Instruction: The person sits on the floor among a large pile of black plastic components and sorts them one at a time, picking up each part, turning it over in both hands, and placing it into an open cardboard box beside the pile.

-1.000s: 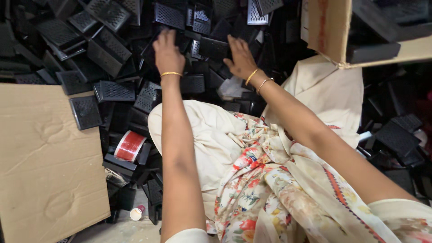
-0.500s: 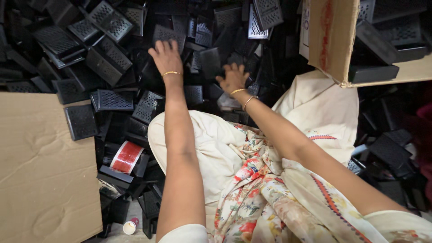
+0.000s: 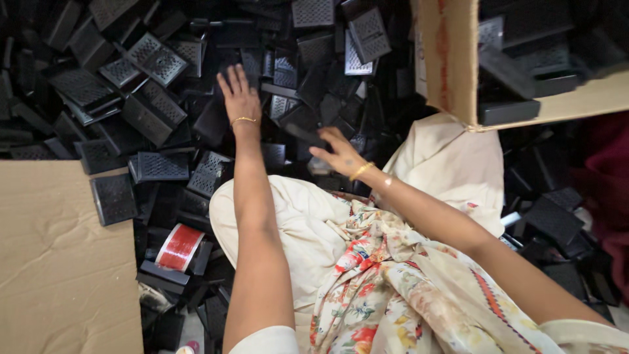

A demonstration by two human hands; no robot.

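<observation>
Black grille parts point(image 3: 160, 166) lie heaped across the floor, filling the view from 9 o'clock round to 2 o'clock. Left hand point(image 3: 239, 98) at 11 o'clock: fingers spread flat, palm down on the pile, grips nothing. Right hand point(image 3: 341, 154) near centre, just past 12: fingers partly curled around one flat black piece point(image 3: 303, 136), pinched at its near end, piece angled toward 10 o'clock. Gold bangles on both wrists. Cardboard box point(image 3: 452, 62) at 1–2 o'clock, open side facing the person, more black parts inside. Flat cardboard sheet point(image 3: 59, 262) at 8 o'clock. Red tape roll point(image 3: 178, 246) at 7 o'clock, just beside the sheet edge, resting on parts. Cream and floral cloth point(image 3: 367, 262) covers the lap at 6 o'clock.
</observation>
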